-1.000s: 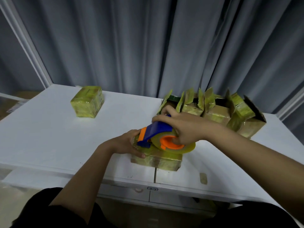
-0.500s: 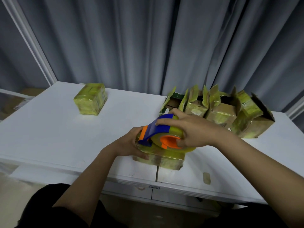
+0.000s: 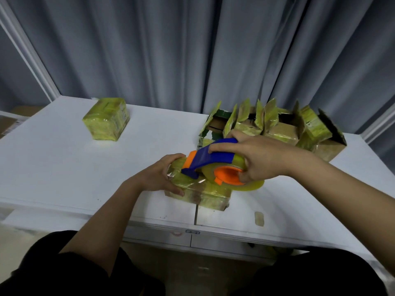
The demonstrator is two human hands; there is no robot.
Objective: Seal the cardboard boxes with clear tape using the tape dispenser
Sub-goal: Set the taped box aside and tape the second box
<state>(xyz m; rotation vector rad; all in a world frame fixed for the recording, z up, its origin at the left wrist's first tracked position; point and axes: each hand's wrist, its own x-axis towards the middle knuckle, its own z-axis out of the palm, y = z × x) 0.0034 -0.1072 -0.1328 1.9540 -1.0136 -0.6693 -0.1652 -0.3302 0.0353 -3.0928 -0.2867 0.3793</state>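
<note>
— Two hands are working here? What does each hold?
— Yes. Right hand [image 3: 259, 160] is curled around the tape dispenser [image 3: 215, 165], which sits on top of the box [image 3: 198, 192]. Left hand [image 3: 162, 176] grips the left end of this box, thumb low on its near side.
— Where is the box?
— On the counter [image 3: 53, 167], near the front edge.
</note>
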